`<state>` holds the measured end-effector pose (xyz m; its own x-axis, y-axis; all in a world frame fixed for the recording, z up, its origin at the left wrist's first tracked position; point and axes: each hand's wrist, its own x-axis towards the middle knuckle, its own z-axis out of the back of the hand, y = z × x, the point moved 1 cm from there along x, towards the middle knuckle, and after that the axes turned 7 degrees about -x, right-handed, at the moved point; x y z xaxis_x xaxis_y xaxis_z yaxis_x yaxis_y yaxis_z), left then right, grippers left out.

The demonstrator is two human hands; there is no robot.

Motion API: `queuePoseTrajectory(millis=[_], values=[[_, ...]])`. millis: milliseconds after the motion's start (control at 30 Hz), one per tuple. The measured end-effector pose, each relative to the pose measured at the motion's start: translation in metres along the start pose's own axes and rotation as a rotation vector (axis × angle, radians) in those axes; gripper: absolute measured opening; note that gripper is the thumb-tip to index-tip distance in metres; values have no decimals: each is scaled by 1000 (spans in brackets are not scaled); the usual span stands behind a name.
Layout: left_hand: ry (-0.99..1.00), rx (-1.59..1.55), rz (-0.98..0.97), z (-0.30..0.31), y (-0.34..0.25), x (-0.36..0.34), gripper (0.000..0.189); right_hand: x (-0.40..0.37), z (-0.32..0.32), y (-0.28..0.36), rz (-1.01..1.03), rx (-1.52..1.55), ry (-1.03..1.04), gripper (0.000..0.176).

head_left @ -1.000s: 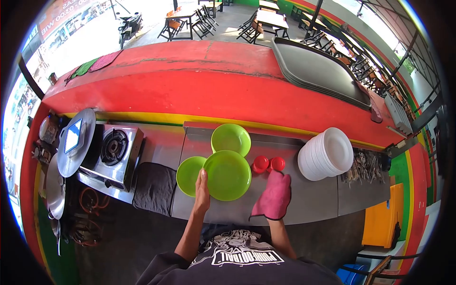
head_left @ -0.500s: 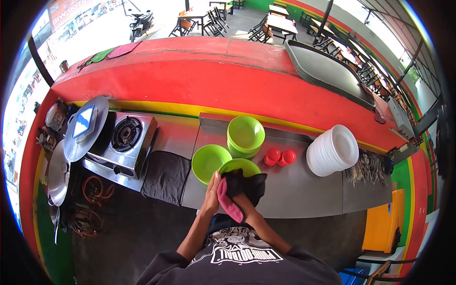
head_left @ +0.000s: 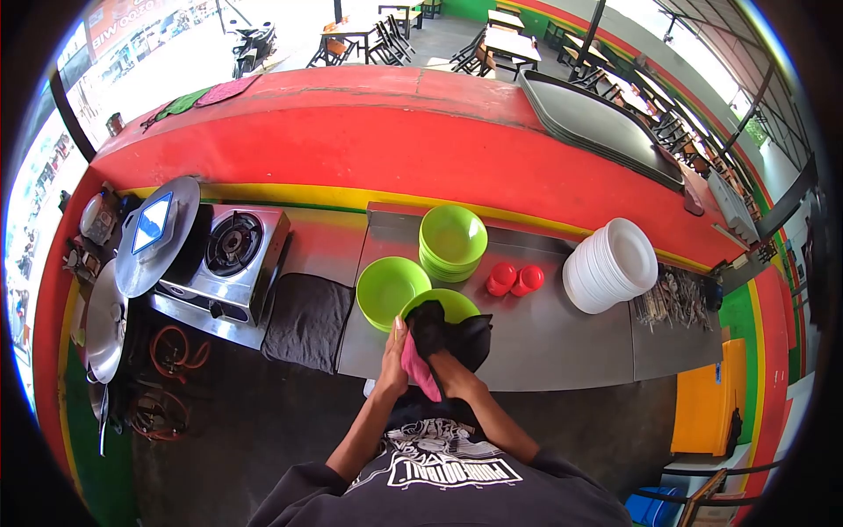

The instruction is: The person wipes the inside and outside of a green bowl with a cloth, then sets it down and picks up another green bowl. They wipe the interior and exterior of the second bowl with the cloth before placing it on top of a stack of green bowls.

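Note:
A green bowl (head_left: 454,303) is held tilted in front of my body. My left hand (head_left: 393,362) grips its left side, fingers up along the outer wall. Pressed into the bowl, my right hand (head_left: 446,367) is wrapped in a black and pink cloth (head_left: 471,341), which hides its fingers. The cloth's black end hangs over the right of the rim, and its pink part lies between my hands. Just behind is another green bowl (head_left: 386,285) on the steel counter. A stack of green bowls (head_left: 455,237) stands farther back.
Two red containers (head_left: 515,279) stand right of the stack. Farther right are stacked white plates (head_left: 606,268) and a pile of cutlery (head_left: 674,303). To the left lie a dark cloth (head_left: 307,321) and a gas stove (head_left: 233,255). A red wall (head_left: 351,140) runs behind the counter.
My right hand and the cloth have shifted within the bowl, and the black part is bunched higher. Less pink shows. The camera view has shifted slightly.

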<state>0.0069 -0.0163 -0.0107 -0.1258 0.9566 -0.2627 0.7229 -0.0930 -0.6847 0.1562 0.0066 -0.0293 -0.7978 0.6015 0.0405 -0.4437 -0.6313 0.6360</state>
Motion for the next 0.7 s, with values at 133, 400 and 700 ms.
queuePoseTrajectory(millis=[133, 400, 700], values=[[13, 109, -116, -12, -7, -8, 62, 16, -11, -6, 106, -66, -409, 70], [-69, 395, -345, -16, -8, -9, 57, -6, 20, 12, -121, -550, -13, 67], [-100, 364, -306, -31, -13, -2, 56, -20, 45, 41, -33, 145, 37, 47]])
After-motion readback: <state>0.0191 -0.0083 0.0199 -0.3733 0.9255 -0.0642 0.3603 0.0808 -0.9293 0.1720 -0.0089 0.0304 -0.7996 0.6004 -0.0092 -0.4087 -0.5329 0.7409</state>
